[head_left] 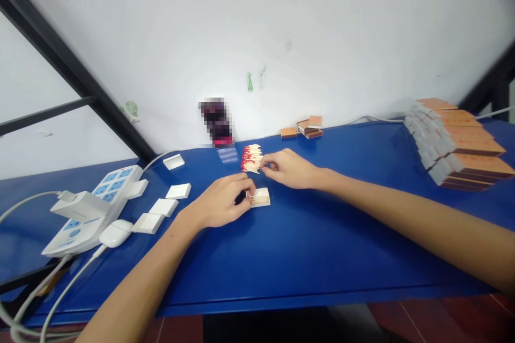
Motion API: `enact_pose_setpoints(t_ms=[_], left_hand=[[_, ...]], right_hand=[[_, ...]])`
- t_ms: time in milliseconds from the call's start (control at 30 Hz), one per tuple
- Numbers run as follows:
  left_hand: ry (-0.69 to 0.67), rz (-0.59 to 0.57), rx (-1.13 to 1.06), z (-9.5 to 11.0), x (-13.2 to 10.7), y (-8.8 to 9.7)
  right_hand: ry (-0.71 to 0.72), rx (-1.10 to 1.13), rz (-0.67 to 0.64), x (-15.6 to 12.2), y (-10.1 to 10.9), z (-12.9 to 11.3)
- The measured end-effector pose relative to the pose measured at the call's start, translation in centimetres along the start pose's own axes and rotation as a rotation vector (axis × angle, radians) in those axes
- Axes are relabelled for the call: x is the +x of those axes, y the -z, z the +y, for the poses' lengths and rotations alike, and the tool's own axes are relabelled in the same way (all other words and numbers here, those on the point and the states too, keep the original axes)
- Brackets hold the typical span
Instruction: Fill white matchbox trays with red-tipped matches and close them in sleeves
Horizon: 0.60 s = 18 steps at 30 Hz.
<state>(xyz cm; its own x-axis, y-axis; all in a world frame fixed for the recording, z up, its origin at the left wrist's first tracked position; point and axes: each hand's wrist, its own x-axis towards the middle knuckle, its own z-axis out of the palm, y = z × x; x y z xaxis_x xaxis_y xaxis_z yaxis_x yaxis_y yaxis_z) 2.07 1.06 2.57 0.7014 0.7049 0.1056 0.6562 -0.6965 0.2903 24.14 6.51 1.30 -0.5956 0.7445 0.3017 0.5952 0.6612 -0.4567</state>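
Observation:
My left hand (223,202) rests on the blue table (306,246), fingers curled around a small open matchbox tray (260,198) with matches in it. Just beyond it, my right hand (288,168) pinches at a pile of red-tipped matches (251,158) lying on the table. Both hands are closed; the two are a few centimetres apart.
Several white inner trays (163,207) lie left of my hands. A white power strip (94,203) with plugged cables and a white earbud case (115,232) sit at the far left. Stacked orange matchboxes (458,142) stand at the right; a few boxes (308,127) lie by the wall.

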Motion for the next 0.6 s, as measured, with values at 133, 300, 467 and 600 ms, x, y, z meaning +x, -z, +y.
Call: enact_pose_setpoints(t_ms=[133,300,467,600], left_hand=[[0.005,0.017,0.001,-0.1,0.1,0.1],[0.101,0.153,0.02,-1.7,0.2,-0.3],[0.163,0.177,0.038,-3.4,0.3,-1.2],[0.191,0.187,0.042,-4.0,0.3,-1.5]], right_hand=[[-0.051,-0.037,0.016,-0.1,-0.9,1.1],[-0.029,-0.123,0.026,0.0,-1.6,1.0],[-0.056,-0.191,0.036,1.2,-2.3,0.5],[-0.077,-0.249,0.023,2.8,-3.1,0.2]])
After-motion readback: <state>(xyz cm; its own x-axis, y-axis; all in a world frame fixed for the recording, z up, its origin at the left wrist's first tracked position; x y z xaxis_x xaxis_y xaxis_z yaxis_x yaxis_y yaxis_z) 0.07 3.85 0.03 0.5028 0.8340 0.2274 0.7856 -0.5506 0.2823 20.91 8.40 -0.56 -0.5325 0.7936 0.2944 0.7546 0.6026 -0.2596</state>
